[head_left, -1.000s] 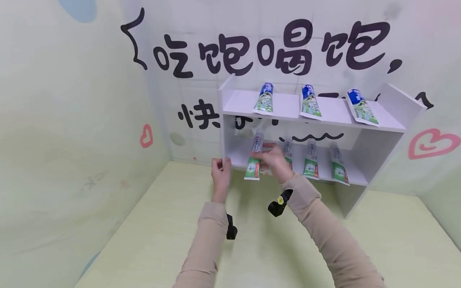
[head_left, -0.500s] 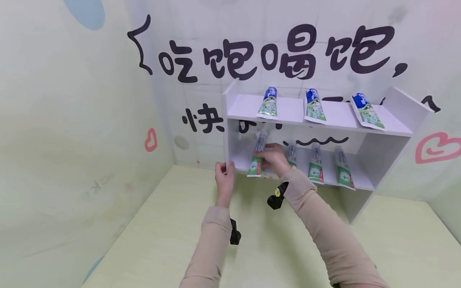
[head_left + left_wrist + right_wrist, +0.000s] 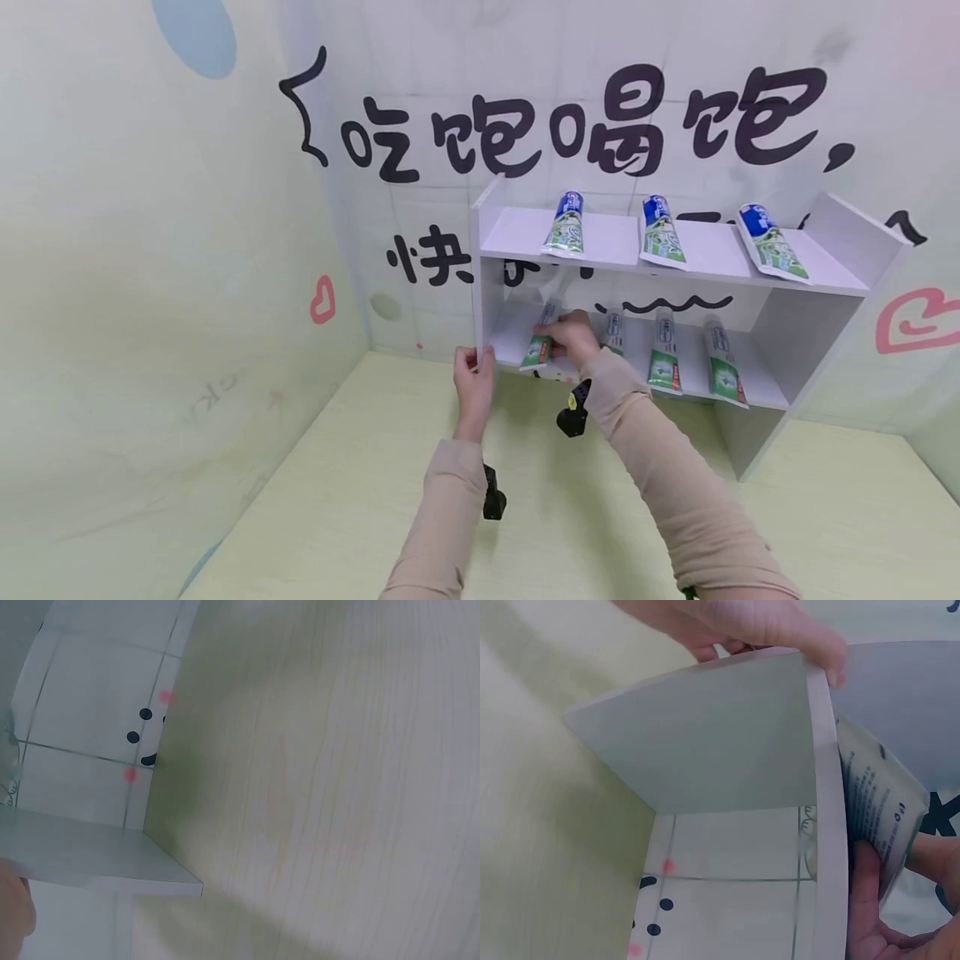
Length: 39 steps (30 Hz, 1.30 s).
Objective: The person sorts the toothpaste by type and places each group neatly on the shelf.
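Note:
My right hand (image 3: 573, 337) holds a green and white toothpaste tube (image 3: 537, 353) at the left end of the lower board of a white two-tier shelf (image 3: 570, 265). In the right wrist view, the thumb lies along the printed face of the tube (image 3: 877, 802), just above the board's front edge. My left hand (image 3: 474, 377) grips the front edge of the shelf's left side panel, its thumb showing in the right wrist view. Only a bit of the left hand (image 3: 13, 911) enters the left wrist view. Right of the held tube lie similar tubes (image 3: 664, 358), one partly behind my right hand.
Three blue and green toothpaste tubes (image 3: 566, 225) lie spaced along the top board. The shelf stands on a pale wooden table (image 3: 337, 500), against a white wall (image 3: 420, 50) with black lettering. Another wall (image 3: 150, 250) rises on the left.
My right hand has moved the tube back and down toward the lower board, and its near end now lies lower against the shelf edge. The left hand keeps its grip. The head view has shifted slightly.

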Available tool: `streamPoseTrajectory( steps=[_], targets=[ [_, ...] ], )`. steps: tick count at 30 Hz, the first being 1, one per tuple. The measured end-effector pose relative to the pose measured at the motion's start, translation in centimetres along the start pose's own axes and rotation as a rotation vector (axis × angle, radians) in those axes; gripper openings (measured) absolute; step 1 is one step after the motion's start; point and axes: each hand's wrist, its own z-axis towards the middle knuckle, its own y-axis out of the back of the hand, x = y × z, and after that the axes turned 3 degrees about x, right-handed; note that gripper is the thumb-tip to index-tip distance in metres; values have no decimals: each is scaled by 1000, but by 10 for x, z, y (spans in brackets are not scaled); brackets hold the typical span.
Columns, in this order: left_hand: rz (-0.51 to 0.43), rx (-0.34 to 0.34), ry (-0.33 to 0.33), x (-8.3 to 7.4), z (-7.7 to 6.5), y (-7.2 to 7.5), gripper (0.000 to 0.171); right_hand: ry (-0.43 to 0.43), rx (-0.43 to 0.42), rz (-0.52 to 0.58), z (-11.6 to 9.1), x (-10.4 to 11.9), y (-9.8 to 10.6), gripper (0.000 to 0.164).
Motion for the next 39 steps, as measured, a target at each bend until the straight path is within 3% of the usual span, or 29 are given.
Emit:
streamPoseTrajectory(
  steps=[8, 14, 20, 26, 30, 39],
  targets=[
    [6, -4, 10, 0, 1, 0, 18, -17, -51, -77, 0, 2, -3, 48],
    [13, 15, 10, -2, 2, -3, 20, 20, -156, -287, -3, 2, -3, 43],
    [20, 0, 20, -3, 1, -3, 20, 91, -164, -355, -13, -3, -2, 59],
    [23, 2, 25, -4, 1, -1, 20, 130, -135, -338, -23, -6, -5, 64],
    [17, 13, 17, -5, 1, 0, 20, 149, -124, -251, -29, -9, -5, 64],
    [-3, 36, 31, -3, 4, -1, 21, 248, -122, -165, -55, -15, -1, 61]
  ],
)
